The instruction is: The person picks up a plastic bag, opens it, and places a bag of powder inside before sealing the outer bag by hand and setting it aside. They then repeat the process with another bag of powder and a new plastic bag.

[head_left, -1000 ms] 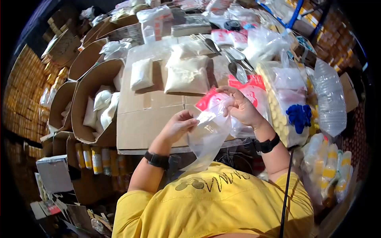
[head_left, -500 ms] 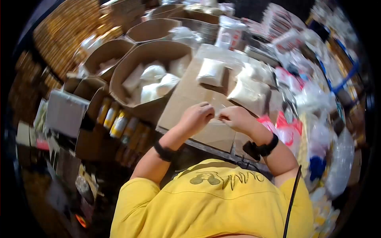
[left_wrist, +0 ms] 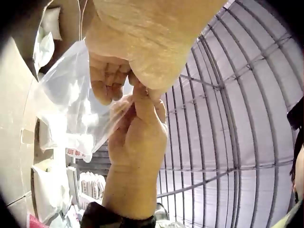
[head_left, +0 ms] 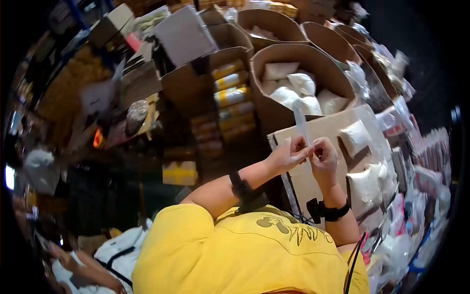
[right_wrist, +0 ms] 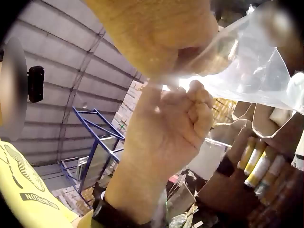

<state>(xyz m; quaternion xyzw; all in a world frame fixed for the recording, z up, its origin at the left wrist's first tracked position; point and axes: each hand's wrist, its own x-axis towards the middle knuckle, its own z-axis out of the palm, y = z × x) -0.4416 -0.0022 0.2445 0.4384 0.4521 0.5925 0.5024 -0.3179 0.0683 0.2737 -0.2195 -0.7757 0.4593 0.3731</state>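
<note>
A clear plastic bag [head_left: 299, 120] stretches out from between my two hands, its far end over the rim of the carton of white bags. My left hand [head_left: 291, 155] pinches the bag's near edge with thumb and fingers. Close against it, my right hand [head_left: 324, 156] pinches the same edge. In the left wrist view the bag [left_wrist: 71, 97] spreads wide and see-through beyond the fingers. The right wrist view shows the bag [right_wrist: 261, 66] hanging off past the left hand. Both hands are above the corner of the cardboard-topped table [head_left: 313, 188].
A large carton [head_left: 262, 98] holds several filled white bags [head_left: 302, 84]. More filled bags [head_left: 363, 188] lie on the table's right side. Yellow-banded rolls [head_left: 232, 95] stand in a box on the left. Another person's arm [head_left: 90, 269] shows at lower left.
The head view has swung left, bringing the carton in front of me. Both hands moved from the table's near middle to its left corner, still holding the clear bag.
</note>
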